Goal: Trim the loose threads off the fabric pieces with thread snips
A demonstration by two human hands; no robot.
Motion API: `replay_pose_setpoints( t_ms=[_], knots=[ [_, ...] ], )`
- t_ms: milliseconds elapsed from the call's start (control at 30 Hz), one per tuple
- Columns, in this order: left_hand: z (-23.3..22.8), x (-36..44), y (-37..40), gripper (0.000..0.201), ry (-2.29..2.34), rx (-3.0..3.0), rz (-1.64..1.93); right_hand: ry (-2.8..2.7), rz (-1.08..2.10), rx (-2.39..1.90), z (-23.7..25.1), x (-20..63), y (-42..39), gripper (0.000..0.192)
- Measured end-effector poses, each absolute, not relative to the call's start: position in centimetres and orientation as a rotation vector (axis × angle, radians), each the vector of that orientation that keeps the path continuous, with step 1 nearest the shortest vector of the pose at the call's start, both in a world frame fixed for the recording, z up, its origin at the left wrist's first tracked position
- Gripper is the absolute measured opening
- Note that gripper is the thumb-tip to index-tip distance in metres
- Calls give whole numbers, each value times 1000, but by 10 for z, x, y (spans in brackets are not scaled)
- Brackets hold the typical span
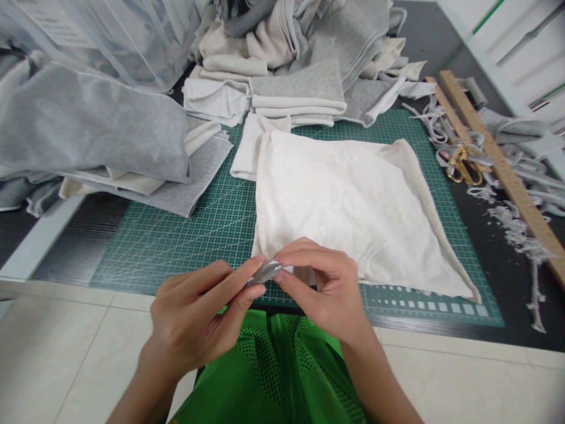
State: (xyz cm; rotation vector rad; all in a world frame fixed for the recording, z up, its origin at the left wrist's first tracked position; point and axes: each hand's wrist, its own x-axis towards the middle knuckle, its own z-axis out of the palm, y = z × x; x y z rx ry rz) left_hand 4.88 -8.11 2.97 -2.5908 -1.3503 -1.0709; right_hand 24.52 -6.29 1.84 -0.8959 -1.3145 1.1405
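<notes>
"One thing first: what did the left hand have?"

"A small grey piece, pinched between thumb and fingers. The right hand had its own fingers drawn in tight on the other end."

"Could you tell what the piece was?"

"No, the fingers covered too much of it. It was held up at the near left corner of a white cloth."

"How did that cloth lie?"

"Spread out, slightly rumpled, over a green cutting mat on the black desk."

"And farther out?"

"Folded grey fabric lay to the left, partly over the mat. Behind it stood a clear plastic bin, and next to that was a heap of grey and cream cloth. Off to the right, gold-handled scissors rested near a wooden ruler, with pale scraps strewn about."
</notes>
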Motion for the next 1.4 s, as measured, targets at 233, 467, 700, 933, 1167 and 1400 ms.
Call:
replay_pose_setpoints(
  t_ms=[233,467,700,933,1167,1400],
  knots=[
    [34,48,-78,29,-1263,-2585,-968,-1337,1116,-910,18,245,-64,18],
    [30,49,-78,26,-1341,-2616,-1067,-1351,1103,-931,19,245,-63,18],
    [40,56,-68,27,-1453,-2807,-1105,-1223,1161,-1022,17,243,-65,11],
    [62,72,-44,18,-1448,-2949,-1041,-1005,1170,-1092,15,246,-63,6],
    [78,98,-13,15,-1297,-3107,-881,-583,1141,-1027,14,245,-64,4],
    [118,200,28,21,-913,-3216,-526,-215,813,-938,30,298,-49,6]
  ],
)
